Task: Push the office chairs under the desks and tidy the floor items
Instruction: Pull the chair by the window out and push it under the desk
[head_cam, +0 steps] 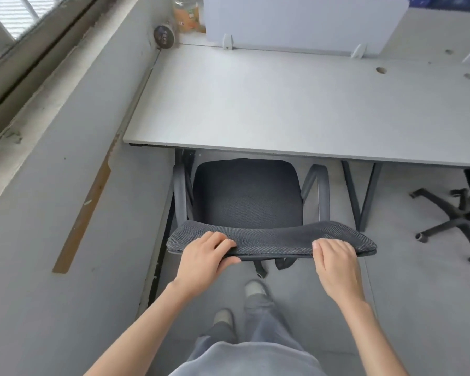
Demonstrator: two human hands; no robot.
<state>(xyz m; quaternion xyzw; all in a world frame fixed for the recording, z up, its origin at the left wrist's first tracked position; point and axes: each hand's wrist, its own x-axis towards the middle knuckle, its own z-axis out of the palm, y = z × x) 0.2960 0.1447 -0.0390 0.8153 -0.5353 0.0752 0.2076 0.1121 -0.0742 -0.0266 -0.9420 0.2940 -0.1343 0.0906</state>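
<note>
While the chair (246, 195) sits with its seat front just under the bench (255, 104) edge, both hands hold its backrest top: left hand (205, 256) curled around, right hand (337, 264) draped over. Push evenly, keeping the armrests clear of the bench legs.

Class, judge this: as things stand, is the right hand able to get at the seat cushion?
Probably yes: the right hand grips the backrest, and the seat cushion lies uncovered just beyond, only its front edge under the desk.

The grey floor (418, 280) carries the black office chair (246, 196) and a second chair base (456, 221); the desk (269, 104) stands on it.
</note>
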